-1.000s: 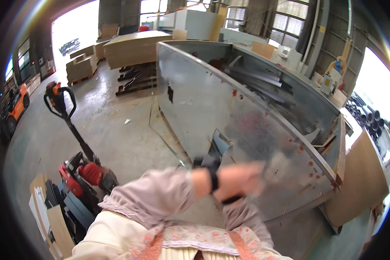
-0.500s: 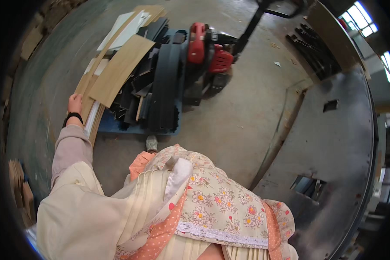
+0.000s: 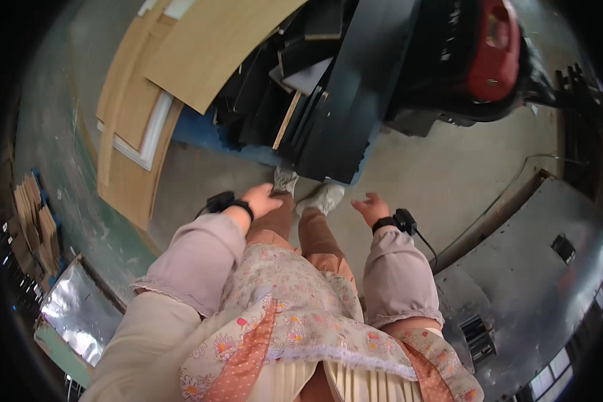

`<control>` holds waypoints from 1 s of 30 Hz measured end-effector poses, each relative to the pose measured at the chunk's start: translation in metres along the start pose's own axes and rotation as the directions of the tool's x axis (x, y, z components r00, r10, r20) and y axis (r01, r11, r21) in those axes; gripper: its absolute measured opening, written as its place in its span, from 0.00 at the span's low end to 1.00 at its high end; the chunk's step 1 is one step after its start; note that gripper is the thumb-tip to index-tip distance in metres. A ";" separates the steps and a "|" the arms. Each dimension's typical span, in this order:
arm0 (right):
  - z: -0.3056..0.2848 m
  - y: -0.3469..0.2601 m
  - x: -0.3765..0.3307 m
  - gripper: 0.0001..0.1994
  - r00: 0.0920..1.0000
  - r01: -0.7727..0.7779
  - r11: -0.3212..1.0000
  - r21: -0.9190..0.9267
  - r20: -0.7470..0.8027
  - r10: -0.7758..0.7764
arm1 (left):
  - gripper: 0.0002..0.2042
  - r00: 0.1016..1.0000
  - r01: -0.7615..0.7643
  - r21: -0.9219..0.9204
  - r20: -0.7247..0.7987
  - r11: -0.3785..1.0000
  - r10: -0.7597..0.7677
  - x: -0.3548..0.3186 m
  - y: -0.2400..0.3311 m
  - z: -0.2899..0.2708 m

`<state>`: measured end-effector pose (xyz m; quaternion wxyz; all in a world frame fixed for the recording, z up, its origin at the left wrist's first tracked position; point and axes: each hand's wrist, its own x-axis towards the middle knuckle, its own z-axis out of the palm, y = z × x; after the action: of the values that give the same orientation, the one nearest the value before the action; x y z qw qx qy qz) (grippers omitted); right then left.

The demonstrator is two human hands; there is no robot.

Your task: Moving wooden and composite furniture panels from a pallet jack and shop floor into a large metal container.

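My left hand (image 3: 261, 199) hangs above my left leg with its fingers apart and holds nothing. To its right, my right hand (image 3: 370, 210) is also open, held over the floor beside my right shoe (image 3: 323, 197). Ahead of both lies a pile of dark boards (image 3: 362, 87) on a blue platform (image 3: 197, 134). A wide wood-grain board (image 3: 214, 50) slants across the pile's left part. Left of it are long wooden planks (image 3: 124, 87) and a white-edged panel (image 3: 155, 127), their near ends jutting out past the platform. Neither hand touches any board.
A red and black pallet truck (image 3: 492, 57) stands at the far right of the pile. On my right is a metal-topped table (image 3: 516, 275) with cut-outs, and a thin cable (image 3: 509, 184) runs near it. Stacked boards (image 3: 37, 218) and a shiny metal surface (image 3: 84, 315) are at the left.
My left hand has let go of the plank edge and drawn back to the middle. My right hand has come into view. The pile and pallet truck appear closer.
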<state>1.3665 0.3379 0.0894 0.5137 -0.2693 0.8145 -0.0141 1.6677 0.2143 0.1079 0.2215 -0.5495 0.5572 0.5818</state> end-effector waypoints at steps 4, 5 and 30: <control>0.046 0.024 0.090 0.40 0.999 -0.016 0.989 0.147 -0.042 0.023 | 0.33 0.999 0.035 -0.091 0.005 0.995 -0.035 0.099 0.009 0.037; 0.051 0.022 0.108 0.40 0.999 -0.032 0.989 0.145 -0.025 0.036 | 0.33 0.999 0.048 -0.147 -0.005 0.988 -0.049 0.111 0.010 0.043; 0.008 0.019 0.108 0.34 0.967 -0.044 0.447 0.893 0.150 -0.204 | 0.33 0.957 -0.291 -0.492 -0.162 0.820 0.243 0.175 0.128 0.096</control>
<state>1.3295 0.3073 -0.0095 0.6695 0.0016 0.6051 -0.4308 1.4666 0.2016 -0.0166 -0.0416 -0.5310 0.4639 0.7079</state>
